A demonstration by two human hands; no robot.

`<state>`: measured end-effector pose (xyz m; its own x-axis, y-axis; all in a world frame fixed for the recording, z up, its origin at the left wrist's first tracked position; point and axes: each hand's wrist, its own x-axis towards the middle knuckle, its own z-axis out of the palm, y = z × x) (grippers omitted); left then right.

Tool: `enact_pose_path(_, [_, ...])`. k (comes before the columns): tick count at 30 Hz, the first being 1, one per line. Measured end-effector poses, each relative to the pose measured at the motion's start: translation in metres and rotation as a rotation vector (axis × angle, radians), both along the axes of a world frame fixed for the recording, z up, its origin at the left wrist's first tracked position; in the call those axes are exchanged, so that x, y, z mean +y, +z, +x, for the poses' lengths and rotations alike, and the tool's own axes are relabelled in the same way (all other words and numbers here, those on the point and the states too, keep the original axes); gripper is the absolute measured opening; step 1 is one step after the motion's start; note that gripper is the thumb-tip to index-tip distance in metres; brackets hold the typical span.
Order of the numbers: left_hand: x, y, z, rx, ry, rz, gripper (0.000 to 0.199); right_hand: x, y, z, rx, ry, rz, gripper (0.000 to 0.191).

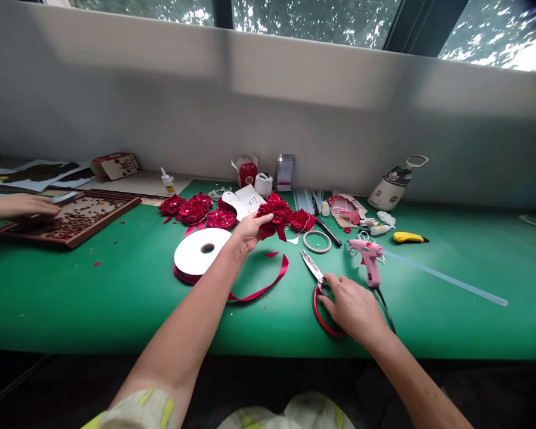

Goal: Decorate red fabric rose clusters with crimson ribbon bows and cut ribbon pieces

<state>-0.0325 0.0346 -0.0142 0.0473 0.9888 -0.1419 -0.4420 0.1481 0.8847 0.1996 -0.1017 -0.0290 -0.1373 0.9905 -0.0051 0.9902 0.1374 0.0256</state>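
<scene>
My left hand (250, 231) reaches over the table with its thumb and fingers closed on a dark red ribbon flower (276, 213). At the front, my right hand (355, 307) grips the scissors (312, 266) near the pivot and red handles; their blades point away to the upper left. More red flowers (195, 210) lie behind and to the left of my left hand. A spool of red ribbon (196, 253) with a white face lies flat beside my left forearm. From near it, a loose ribbon end (272, 287) curls across the green mat.
A pink glue gun (370, 262) with a cord stands right of the scissors. Behind lie a tape roll (317, 241), a yellow cutter (410, 237) and a bottle (389, 187). At left, another person's hand (31, 207) is over a wooden tray (75, 238) of small pieces.
</scene>
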Motion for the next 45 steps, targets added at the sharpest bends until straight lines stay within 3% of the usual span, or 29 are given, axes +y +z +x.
enact_pose_path(4, [-0.004, -0.003, -0.001, -0.062, -0.049, 0.015, 0.032, 0.007, 0.013, 0.008, 0.115, 0.024, 0.013, 0.031])
enact_pose_path(6, [-0.007, -0.005, 0.0, -0.078, -0.091, 0.032, 0.031, 0.017, 0.021, 0.008, 0.361, 0.01, 0.045, 0.031])
enact_pose_path(10, [-0.011, -0.005, 0.006, -0.084, -0.165, 0.066, 0.032, 0.053, 0.03, -0.005, 1.072, -0.064, 0.05, 0.031])
enact_pose_path(13, [-0.015, -0.005, 0.01, -0.074, -0.223, 0.066, 0.031, 0.081, 0.029, -0.02, 1.321, -0.078, -0.014, 0.038])
enact_pose_path(17, [-0.02, -0.005, 0.013, -0.057, -0.272, 0.056, 0.03, 0.103, 0.028, -0.041, 1.48, -0.048, -0.065, 0.044])
enact_pose_path(23, [-0.024, -0.003, 0.011, -0.033, -0.317, 0.058, 0.031, 0.117, 0.027, -0.064, 1.679, 0.017, -0.152, 0.036])
enact_pose_path(32, [-0.02, 0.001, 0.004, 0.025, -0.283, -0.096, 0.054, 0.13, 0.02, -0.057, 1.853, -0.033, -0.197, 0.029])
enact_pose_path(35, [-0.018, -0.002, 0.006, 0.109, -0.164, -0.097, 0.052, 0.132, 0.017, -0.056, 1.879, -0.051, -0.192, 0.029])
enact_pose_path(39, [-0.014, -0.004, 0.005, 0.277, 0.133, 0.017, 0.046, 0.133, 0.012, -0.055, 1.912, -0.065, -0.173, 0.03])
enact_pose_path(41, [-0.014, -0.002, 0.003, 0.308, 0.198, 0.083, 0.045, 0.132, 0.012, -0.054, 1.922, -0.054, -0.186, 0.03])
enact_pose_path(43, [-0.016, 0.001, 0.002, 0.285, 0.111, 0.148, 0.045, 0.129, 0.013, -0.054, 1.91, -0.025, -0.215, 0.03])
enact_pose_path(45, [-0.02, 0.004, 0.001, 0.258, -0.097, 0.175, 0.045, 0.126, 0.013, -0.054, 1.87, -0.002, -0.225, 0.03])
